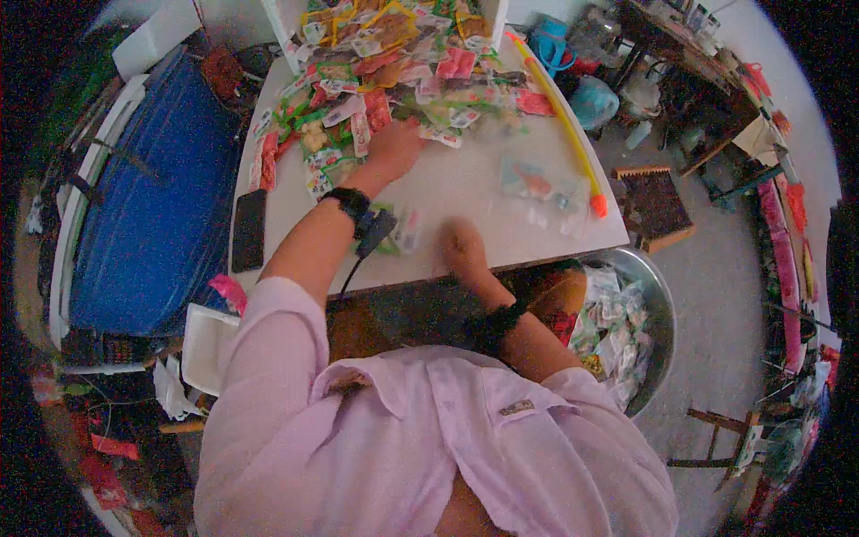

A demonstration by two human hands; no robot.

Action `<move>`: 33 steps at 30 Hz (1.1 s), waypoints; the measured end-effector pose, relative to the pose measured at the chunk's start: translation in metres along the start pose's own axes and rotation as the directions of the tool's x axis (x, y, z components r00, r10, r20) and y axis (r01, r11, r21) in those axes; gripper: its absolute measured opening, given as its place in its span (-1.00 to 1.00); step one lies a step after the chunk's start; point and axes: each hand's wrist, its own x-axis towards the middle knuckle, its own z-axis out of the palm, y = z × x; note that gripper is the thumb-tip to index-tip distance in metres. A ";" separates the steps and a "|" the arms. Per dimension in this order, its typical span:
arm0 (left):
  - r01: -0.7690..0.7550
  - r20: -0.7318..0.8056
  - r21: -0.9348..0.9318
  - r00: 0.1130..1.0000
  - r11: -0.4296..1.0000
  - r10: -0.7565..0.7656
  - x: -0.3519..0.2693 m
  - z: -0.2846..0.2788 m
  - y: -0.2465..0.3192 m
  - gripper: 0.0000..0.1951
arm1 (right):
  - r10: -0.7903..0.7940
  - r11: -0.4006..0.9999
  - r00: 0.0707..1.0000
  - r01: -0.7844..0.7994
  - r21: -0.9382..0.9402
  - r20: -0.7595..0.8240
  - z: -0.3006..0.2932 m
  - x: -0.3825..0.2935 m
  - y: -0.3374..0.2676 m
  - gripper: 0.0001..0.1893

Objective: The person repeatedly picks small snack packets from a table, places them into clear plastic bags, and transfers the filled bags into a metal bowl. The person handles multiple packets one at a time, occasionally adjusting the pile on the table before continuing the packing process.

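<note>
My left hand point(396, 151) reaches over the white table point(463, 181), its fingers at the near edge of a pile of small sealed packets point(376, 111) in red, green and yellow wrappers. Whether it grips one is hidden. Nearer the table's front edge is my right hand point(463, 248), curled and blurred by motion; I cannot see anything in it. Between the hands, partly behind the left wrist, lies a green and clear packet point(402, 231). To the right rests a clear printed plastic bag point(543, 191). A black device with a cable point(374, 231) is strapped at my left wrist.
The pile spills from a white box point(500, 27). A yellow tube with orange ends point(560, 121) lies along the right edge; a black phone-like slab point(248, 228) is at the left. A metal basin point(664, 335) of packets stands below right, near a wooden stool point(654, 205).
</note>
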 end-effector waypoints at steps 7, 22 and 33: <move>-0.167 -0.123 0.126 0.976 0.978 0.182 0.061 0.031 0.039 -0.81 | -0.036 0.997 0.998 0.040 0.071 -0.059 0.001 -0.001 0.000 -0.85; 0.365 0.223 -0.895 0.863 0.256 -0.453 0.011 -0.047 0.000 -0.73 | -0.053 0.980 0.996 0.065 0.186 -0.070 0.009 -0.001 0.014 -0.79; 0.171 0.407 -0.714 0.891 -0.679 -0.203 -0.097 -0.057 0.011 -0.82 | 0.271 0.659 0.962 -0.214 0.721 0.038 -0.036 -0.002 0.000 -0.85</move>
